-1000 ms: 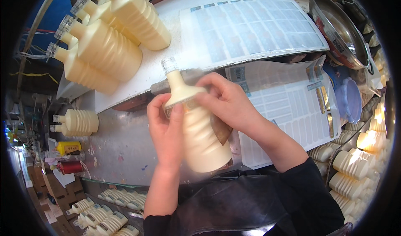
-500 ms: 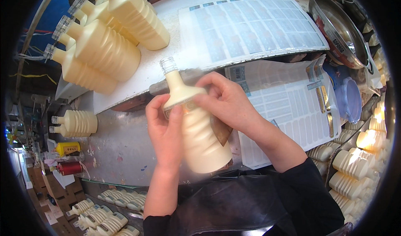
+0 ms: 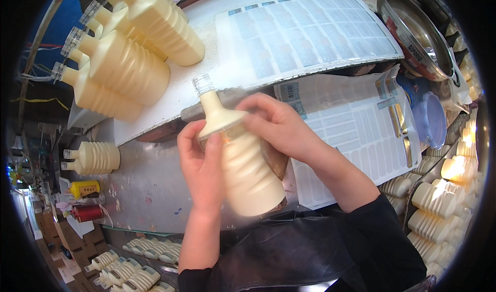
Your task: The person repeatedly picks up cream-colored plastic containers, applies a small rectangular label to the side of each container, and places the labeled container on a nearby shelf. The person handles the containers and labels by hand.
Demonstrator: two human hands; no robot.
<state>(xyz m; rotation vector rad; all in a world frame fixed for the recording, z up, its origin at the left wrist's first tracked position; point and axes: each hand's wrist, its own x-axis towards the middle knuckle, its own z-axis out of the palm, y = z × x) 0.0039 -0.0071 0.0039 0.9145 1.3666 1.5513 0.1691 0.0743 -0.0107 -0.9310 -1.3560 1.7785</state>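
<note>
A cream plastic bottle (image 3: 253, 191) with a ribbed body and a clear threaded neck leans between my two hands, its neck tilted away to the left. Across its shoulder runs a narrow label strip (image 3: 227, 134) with a gold patch. My left hand (image 3: 200, 160) is closed on the bottle's left side, thumb pressed over the strip's left end. On the opposite side, my right hand (image 3: 281, 124) has its thumb on the right end of the shoulder and its fingers curled. Those right fingertips are partly hidden. Behind the bottle lies a brown piece (image 3: 275, 160), mostly covered.
Sticker sheets lie on the white raised board (image 3: 209, 80) and on the lower right worktop. Several cream bottles (image 3: 129, 67) stand at upper left. Large pan (image 3: 413, 28) and bluish tub (image 3: 431, 121) sit at right. Yellow spool (image 3: 85, 188) and red spool (image 3: 87, 213) are at left.
My right hand has shifted slightly left along the bottle's shoulder. The bottle and left hand have barely moved, and the whole view has shifted a little.
</note>
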